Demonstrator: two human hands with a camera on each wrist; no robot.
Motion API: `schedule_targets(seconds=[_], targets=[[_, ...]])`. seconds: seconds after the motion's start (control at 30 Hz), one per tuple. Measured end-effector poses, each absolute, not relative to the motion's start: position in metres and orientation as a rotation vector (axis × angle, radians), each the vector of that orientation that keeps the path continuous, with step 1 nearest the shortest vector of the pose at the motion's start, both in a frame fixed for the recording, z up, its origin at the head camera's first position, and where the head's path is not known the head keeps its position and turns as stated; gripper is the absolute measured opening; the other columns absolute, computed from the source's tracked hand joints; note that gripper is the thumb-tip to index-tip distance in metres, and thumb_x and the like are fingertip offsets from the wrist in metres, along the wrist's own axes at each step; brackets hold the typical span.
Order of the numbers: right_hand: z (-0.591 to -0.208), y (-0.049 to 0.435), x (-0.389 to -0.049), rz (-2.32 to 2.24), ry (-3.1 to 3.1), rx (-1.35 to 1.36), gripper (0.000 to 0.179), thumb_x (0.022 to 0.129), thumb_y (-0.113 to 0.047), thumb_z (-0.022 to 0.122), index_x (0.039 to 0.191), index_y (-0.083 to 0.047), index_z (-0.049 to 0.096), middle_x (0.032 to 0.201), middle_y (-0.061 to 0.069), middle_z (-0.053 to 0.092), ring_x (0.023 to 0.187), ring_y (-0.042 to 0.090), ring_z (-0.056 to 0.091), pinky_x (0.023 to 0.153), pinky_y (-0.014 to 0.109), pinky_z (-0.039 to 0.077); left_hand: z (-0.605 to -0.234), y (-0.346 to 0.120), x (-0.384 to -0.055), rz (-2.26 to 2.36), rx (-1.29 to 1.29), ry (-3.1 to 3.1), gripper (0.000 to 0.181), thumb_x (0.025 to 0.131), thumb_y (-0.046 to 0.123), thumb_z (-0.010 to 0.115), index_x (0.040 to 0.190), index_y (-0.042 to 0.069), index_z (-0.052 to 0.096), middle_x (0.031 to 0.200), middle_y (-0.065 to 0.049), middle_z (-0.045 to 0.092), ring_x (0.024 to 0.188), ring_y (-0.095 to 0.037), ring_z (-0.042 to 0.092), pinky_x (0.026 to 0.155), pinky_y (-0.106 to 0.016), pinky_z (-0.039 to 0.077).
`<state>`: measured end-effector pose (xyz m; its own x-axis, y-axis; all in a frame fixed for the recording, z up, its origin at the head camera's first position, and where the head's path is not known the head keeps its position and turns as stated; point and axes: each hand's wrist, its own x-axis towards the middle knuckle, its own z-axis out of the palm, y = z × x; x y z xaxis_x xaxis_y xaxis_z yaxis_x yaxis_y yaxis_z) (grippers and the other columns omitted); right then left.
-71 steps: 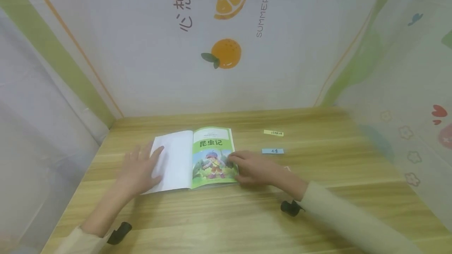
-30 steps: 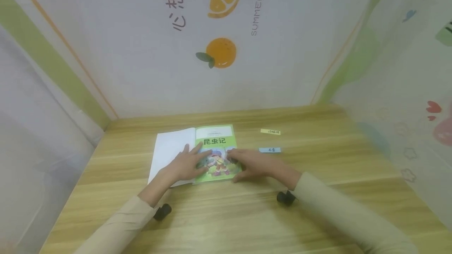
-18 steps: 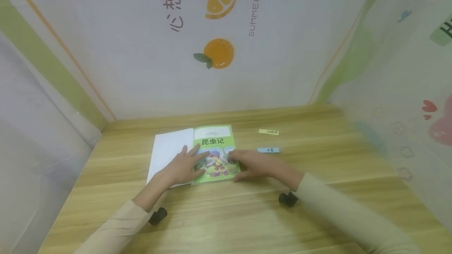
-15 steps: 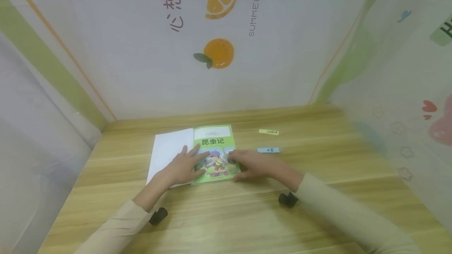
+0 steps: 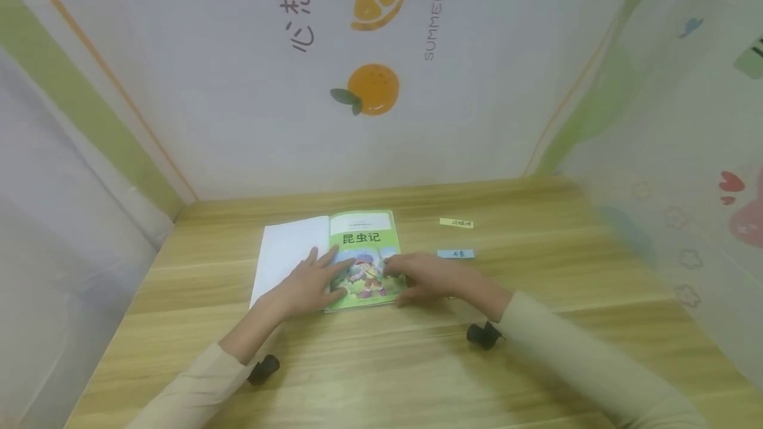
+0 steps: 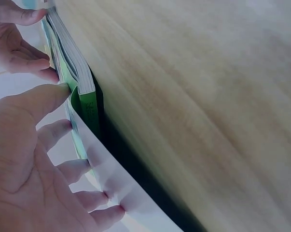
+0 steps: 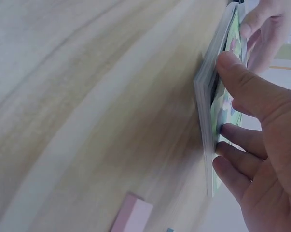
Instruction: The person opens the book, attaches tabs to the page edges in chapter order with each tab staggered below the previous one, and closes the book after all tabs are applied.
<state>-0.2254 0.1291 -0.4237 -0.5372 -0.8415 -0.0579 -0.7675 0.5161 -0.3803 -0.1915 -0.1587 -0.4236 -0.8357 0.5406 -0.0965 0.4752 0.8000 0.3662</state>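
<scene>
An opened book lies on the wooden table, a blank white page on its left and a green illustrated page on its right. My left hand rests across the fold with its fingers spread, their tips on the green page. Seen from the left wrist, the white leaf stands a little off the table under those fingertips. My right hand touches the right side of the green page with its fingertips. In the right wrist view its thumb lies by the page corner, apart from the other fingers.
Right of the book lie a yellow paper strip and a blue one, both with handwriting. A pink strip shows in the right wrist view. Printed cloth walls enclose the table.
My left hand has moved right from the white page onto the fold and green page. The right hand has stayed at the book's right edge. In the last half second little differs.
</scene>
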Motion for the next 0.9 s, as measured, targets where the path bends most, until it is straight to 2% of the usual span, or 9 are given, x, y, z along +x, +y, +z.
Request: schedule_targets(seconds=[0.2, 0.3, 0.47, 0.6, 0.77, 0.9], targets=[[-0.422, 0.129, -0.228, -0.483, 2.498, -1.38, 0.046, 0.087, -0.029, 0.082, 0.125, -0.01, 0.065, 0.117, -0.002, 0.064, 0.099, 0.014, 0.061, 0.089, 0.028, 0.052, -0.42, -0.162, -0.185, 0.479, 0.794, 2.784, 0.059, 0.102, 0.033, 0.061, 0.156, 0.015, 0.043, 0.16, -0.029, 0.022, 0.139, -0.065, 0.014, 0.111, -0.071, 0.02], [-0.421, 0.128, -0.228, -0.488, 2.492, -1.383, 0.043, 0.088, -0.026, 0.083, 0.124, -0.01, 0.065, 0.115, -0.002, 0.064, 0.099, 0.014, 0.061, 0.089, 0.029, 0.052, -0.42, -0.165, -0.181, 0.47, 0.798, 2.785, 0.06, 0.101, 0.031, 0.063, 0.155, 0.013, 0.044, 0.16, -0.03, 0.024, 0.139, -0.065, 0.016, 0.112, -0.07, 0.02], [-0.418, 0.127, -0.225, -0.488, 2.499, -1.363, 0.043, 0.088, -0.013, 0.078, 0.129, -0.011, 0.063, 0.116, -0.003, 0.063, 0.087, 0.014, 0.058, 0.08, 0.026, 0.052, -0.42, -0.168, -0.178, 0.487, 0.793, 2.783, 0.062, 0.1, 0.03, 0.064, 0.156, 0.014, 0.043, 0.16, -0.028, 0.025, 0.14, -0.063, 0.016, 0.113, -0.068, 0.02], [-0.419, 0.127, -0.222, -0.453, 2.538, -1.331, 0.05, 0.086, -0.007, 0.074, 0.133, -0.013, 0.061, 0.129, -0.002, 0.062, 0.084, 0.012, 0.055, 0.078, 0.024, 0.051, -0.423, -0.169, -0.177, 0.494, 0.777, 2.787, 0.062, 0.101, 0.031, 0.063, 0.157, 0.016, 0.042, 0.162, -0.025, 0.024, 0.141, -0.061, 0.015, 0.113, -0.067, 0.02], [-0.422, 0.126, -0.22, -0.421, 2.584, -1.306, 0.053, 0.084, -0.005, 0.074, 0.134, -0.014, 0.061, 0.142, 0.002, 0.057, 0.091, 0.012, 0.055, 0.083, 0.027, 0.051, -0.425, -0.171, -0.176, 0.491, 0.762, 2.796, 0.062, 0.1, 0.031, 0.063, 0.157, 0.017, 0.041, 0.162, -0.024, 0.024, 0.142, -0.06, 0.014, 0.113, -0.068, 0.02], [-0.424, 0.124, -0.219, -0.393, 2.617, -1.288, 0.052, 0.085, -0.006, 0.074, 0.134, -0.014, 0.061, 0.145, 0.003, 0.055, 0.108, 0.016, 0.059, 0.092, 0.029, 0.051, -0.426, -0.171, -0.175, 0.495, 0.764, 2.805, 0.062, 0.1, 0.032, 0.063, 0.157, 0.016, 0.041, 0.162, -0.023, 0.024, 0.142, -0.059, 0.015, 0.113, -0.067, 0.02]])
